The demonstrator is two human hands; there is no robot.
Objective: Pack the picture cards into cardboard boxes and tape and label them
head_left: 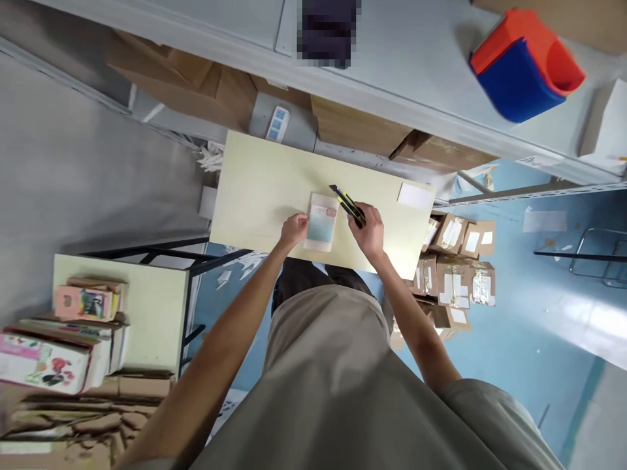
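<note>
A flat, pale pink-and-teal packet [321,225] with a small reddish label lies on the cream tabletop [259,189]. At its left edge is my left hand [294,230], fingers curled closed and pinching the packet's side. My right hand [368,234] is wrapped round a black-and-yellow utility knife [350,207]. The knife points up and left, its tip just above the packet's upper right corner. Whether the blade touches the packet I cannot tell.
A white paper [415,196] lies at the table's right end. Behind stands a grey shelf [416,59] bearing a red-and-blue holder [524,72]. Taped cartons [453,284] are stacked on the floor at right. A side table [157,307] at left carries stacked flattened boxes [53,359].
</note>
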